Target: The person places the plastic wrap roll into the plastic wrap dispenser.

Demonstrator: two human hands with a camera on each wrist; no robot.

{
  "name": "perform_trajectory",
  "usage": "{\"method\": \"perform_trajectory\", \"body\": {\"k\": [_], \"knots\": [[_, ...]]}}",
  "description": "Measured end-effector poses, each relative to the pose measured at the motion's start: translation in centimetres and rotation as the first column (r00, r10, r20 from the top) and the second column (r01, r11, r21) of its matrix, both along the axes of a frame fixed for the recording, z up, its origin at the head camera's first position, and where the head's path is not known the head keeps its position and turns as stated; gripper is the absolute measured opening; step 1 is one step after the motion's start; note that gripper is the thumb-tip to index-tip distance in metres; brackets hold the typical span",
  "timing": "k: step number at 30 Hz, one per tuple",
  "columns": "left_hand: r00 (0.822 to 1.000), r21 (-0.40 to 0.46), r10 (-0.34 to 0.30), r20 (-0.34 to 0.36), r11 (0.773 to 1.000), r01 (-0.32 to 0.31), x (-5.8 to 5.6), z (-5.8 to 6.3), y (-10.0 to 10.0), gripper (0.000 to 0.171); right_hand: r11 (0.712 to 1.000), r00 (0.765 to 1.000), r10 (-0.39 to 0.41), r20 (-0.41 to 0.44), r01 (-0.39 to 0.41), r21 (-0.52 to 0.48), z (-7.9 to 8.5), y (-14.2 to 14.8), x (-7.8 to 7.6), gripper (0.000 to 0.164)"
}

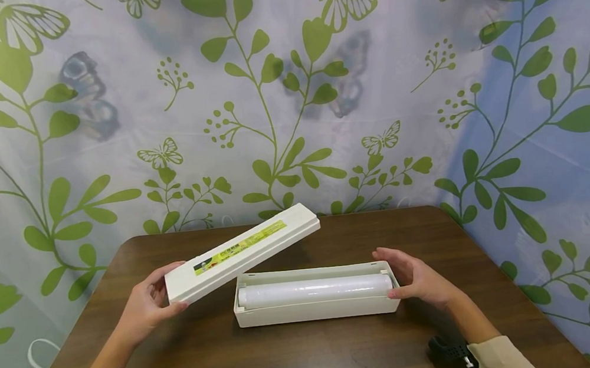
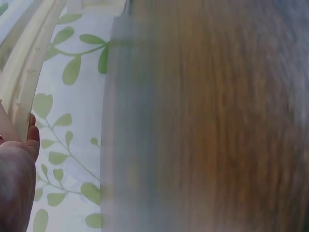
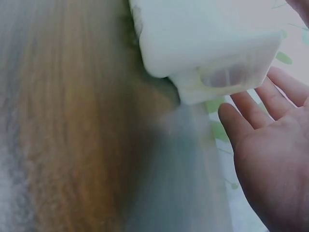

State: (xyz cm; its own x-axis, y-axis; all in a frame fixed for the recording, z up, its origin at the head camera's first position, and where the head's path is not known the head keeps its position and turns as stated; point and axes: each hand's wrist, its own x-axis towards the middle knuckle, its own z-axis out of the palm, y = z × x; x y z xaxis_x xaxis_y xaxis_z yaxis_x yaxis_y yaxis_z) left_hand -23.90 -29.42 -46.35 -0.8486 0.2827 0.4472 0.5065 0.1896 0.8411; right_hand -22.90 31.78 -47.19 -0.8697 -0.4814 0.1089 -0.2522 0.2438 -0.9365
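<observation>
A person's left hand (image 1: 144,308) grips a labelled white lid (image 1: 243,253), held aslant by the left rear corner of an open box (image 1: 318,311) on a brown bench (image 1: 311,354). The right hand (image 1: 422,278), relaxed with fingers parted, flanks the box's right end; a white roll (image 1: 316,290) lies inside.

Labelled white lid (image 1: 243,258) held aslant near open white box (image 1: 315,312); glossy white roll (image 1: 313,290) lying lengthwise inside.

Nook with leafy curtain (image 1: 291,149), brown table (image 1: 322,350)
</observation>
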Motion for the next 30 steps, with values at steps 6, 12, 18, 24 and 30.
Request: {"method": "perform_trajectory", "body": {"k": [6, 12, 18, 24, 30], "knots": [[0.999, 0.015, -0.051, 0.0, 0.999, 0.051, 0.0, 0.0, 0.8, 0.074, 0.998, 0.996, -0.063, -0.07, 0.065, 0.023, 0.9, -0.8, -0.3, 0.086], [0.997, 0.006, -0.074, 0.006, 0.997, 0.074, -0.1, 0.1, 1.4, 0.074, 0.994, 0.983, -0.103, -0.149, 0.109, 0.029, 2.1, -1.7, -0.8, 0.085], [0.992, 0.031, -0.126, 0.016, 0.992, 0.126, 0.0, 0.2, 2.1, 0.074, 0.996, 0.982, -0.077, -0.171, 0.084, 0.031, 3.0, -2.5, -1.6, 0.085], [0.985, 0.034, -0.174, 0.019, 0.984, 0.173, -0.1, 0.4, 2.9, 0.076, 0.999, 0.984, -0.03, -0.176, 0.035, 0.027, 3.4, -3.0, -2.6, 0.083], [0.98, 0.016, -0.197, 0.03, 0.98, 0.197, -0.2, 0.5, 3.4, 0.075, 0.996, 0.983, -0.041, -0.177, 0.055, 0.076, 4.2, -3.9, -3.3, 0.085]]}}
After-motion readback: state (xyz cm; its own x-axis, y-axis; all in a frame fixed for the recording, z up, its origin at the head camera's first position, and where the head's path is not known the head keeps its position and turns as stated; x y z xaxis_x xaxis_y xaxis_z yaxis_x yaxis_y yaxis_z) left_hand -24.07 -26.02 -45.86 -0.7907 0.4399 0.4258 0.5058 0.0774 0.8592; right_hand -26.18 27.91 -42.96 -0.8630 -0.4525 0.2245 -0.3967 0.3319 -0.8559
